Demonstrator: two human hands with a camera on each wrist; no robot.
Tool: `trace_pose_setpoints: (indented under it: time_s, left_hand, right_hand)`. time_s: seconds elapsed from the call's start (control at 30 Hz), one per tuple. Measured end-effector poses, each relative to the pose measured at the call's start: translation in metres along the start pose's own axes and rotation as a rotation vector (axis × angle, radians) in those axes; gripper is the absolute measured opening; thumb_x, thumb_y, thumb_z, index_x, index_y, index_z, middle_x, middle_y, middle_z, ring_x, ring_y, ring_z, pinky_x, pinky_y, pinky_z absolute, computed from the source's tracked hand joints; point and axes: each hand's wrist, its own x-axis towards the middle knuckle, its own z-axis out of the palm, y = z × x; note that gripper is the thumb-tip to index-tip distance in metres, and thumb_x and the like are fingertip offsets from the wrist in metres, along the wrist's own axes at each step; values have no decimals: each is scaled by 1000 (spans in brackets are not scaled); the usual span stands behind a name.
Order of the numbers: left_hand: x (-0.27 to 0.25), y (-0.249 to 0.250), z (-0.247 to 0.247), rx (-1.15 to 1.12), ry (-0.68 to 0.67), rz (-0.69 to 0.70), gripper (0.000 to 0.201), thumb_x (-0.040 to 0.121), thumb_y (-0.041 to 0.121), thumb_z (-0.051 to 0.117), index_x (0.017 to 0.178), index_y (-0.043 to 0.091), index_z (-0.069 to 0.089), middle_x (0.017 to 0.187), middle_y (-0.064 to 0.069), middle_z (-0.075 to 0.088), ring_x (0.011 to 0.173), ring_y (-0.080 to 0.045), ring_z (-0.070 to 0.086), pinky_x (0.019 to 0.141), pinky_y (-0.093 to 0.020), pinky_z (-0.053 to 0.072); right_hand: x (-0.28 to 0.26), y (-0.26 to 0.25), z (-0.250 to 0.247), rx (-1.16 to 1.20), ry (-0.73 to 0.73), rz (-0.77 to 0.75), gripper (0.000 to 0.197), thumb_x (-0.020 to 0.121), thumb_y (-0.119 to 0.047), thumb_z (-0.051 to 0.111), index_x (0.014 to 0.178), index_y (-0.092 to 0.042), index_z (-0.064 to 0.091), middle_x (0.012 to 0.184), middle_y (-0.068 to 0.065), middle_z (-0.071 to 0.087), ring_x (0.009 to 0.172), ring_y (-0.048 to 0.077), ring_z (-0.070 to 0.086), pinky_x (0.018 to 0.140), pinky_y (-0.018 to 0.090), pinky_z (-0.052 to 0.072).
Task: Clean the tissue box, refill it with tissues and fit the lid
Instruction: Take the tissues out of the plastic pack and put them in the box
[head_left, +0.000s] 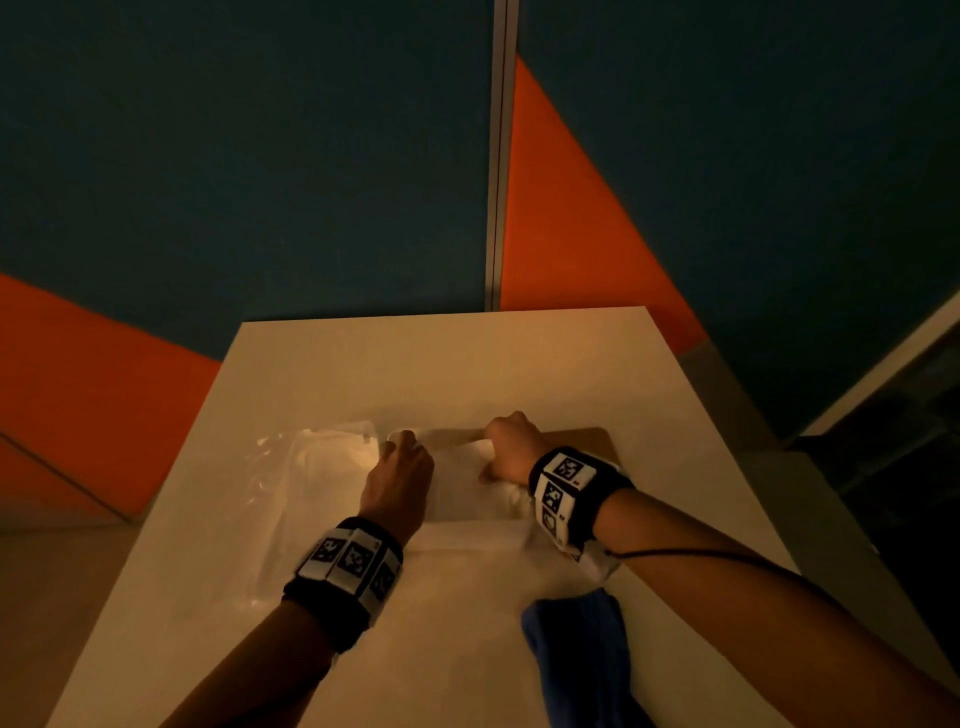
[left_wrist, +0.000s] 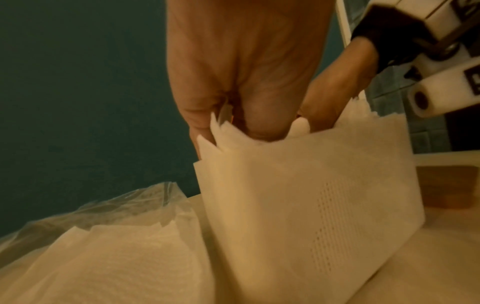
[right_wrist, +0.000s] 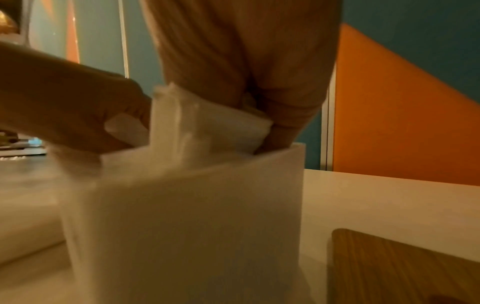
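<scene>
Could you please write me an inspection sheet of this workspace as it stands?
Surface: pale table, dim warm light.
Job's things: white tissue box open, tissues sticking out above its rim; wooden lid flat on the table beside it.
Clutter: clear plastic wrapper holding more tissues; blue cloth at the near edge.
Grippers: left hand and right hand both hold tissues at the box's opening.
Cables: thin dark cable along the right forearm.
Surroundings: teal and orange wall panels.
</scene>
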Motion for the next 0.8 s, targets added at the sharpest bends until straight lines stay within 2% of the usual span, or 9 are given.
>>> trace_pose_setpoints:
  time_s: [0.1,0.2,0.37,0.47,0.5,0.57,0.63,0.7,0.8]
  left_hand:
    - [0,1,-5,-25,-13,-21,29,87,1,47,115,0,54,131,-16,43,118,-33,45,87,-38,48]
    - [-3,-1,-16,-54,46,-51,49,87,13,56,134,6,42,141,-16,36,125,-34,41,91,-40,47]
    - [-11,-6,-34,15,159,-94,62,88,24,61,141,8,33,149,-13,29,131,-31,35,94,-35,47]
    - [-13,-6,-28,153,75,58,63,49,16,91,103,-4,66,108,-20,67,91,-34,69,61,-28,57]
    - [-11,-10,-18,147,46,87,60,31,15,95,83,-2,71,88,-19,72,71,-32,72,46,-27,55]
    - [-7,-13,-4,128,30,126,56,22,15,95,70,2,70,78,-17,72,62,-31,72,37,-24,52]
    - [-7,-5,-5,204,-38,132,53,52,17,89,96,-3,68,108,-24,66,94,-35,68,62,-26,59]
    - [-4,-3,3,237,-116,62,46,89,18,56,131,1,46,144,-22,37,133,-35,40,97,-32,49]
    - [1,0,5,286,-169,83,39,96,17,42,133,6,43,148,-17,32,139,-32,29,105,-36,42]
  right_hand:
    - [-5,-5,1,-47,-12,-37,61,81,-25,74,134,-7,51,136,22,45,120,38,53,98,38,46]
    - [-13,-5,-14,-35,-38,-64,64,77,-28,77,132,-9,51,135,19,44,120,37,52,99,37,46]
    - [-33,-4,-35,-169,140,-239,56,77,-24,76,126,-9,53,127,11,47,116,29,50,92,40,50]
    - [-41,-5,-26,-303,109,-251,40,84,-14,68,122,-5,58,128,13,44,117,29,47,90,38,49]
    - [-42,-6,-22,-328,75,-237,36,87,-11,63,122,-3,59,129,15,44,119,31,47,91,38,47]
    - [-44,-6,-12,-351,-2,-216,32,92,-6,53,123,-1,57,132,18,44,122,34,46,96,41,44]
    - [-43,-6,-4,-363,-40,-204,30,94,-3,47,121,2,56,132,20,46,124,36,45,97,43,43]
    - [-40,-6,2,-340,-53,-194,30,94,-1,44,122,4,56,132,23,49,124,37,47,98,42,44]
    - [-36,-12,8,-324,-94,-180,32,96,-1,42,125,5,55,134,24,51,124,36,51,101,40,43]
